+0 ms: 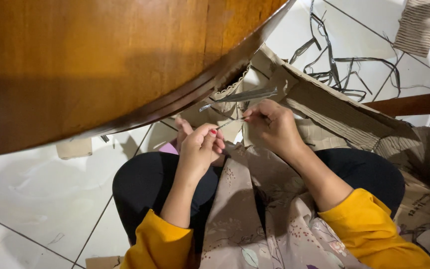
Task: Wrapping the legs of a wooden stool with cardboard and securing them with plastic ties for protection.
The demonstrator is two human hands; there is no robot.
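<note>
Fingers [218, 138] of both hands pinch one thin grey strip [231, 121].
I log left hand [200, 148] and right hand [270, 125] closed on it (over cardboard [334, 112], beneath the wooden table [100, 60]).

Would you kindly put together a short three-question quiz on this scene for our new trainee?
1. True or false: both hands, left hand and right hand, grip one thin grey strip.
2. Which lies on the tiled floor at top right: A) loose dark strips, B) a bucket, C) shoes?
3. Fill in: the round wooden table fills the upper ____ of the view.

Key: 1 true; 2 A; 3 left.
</note>
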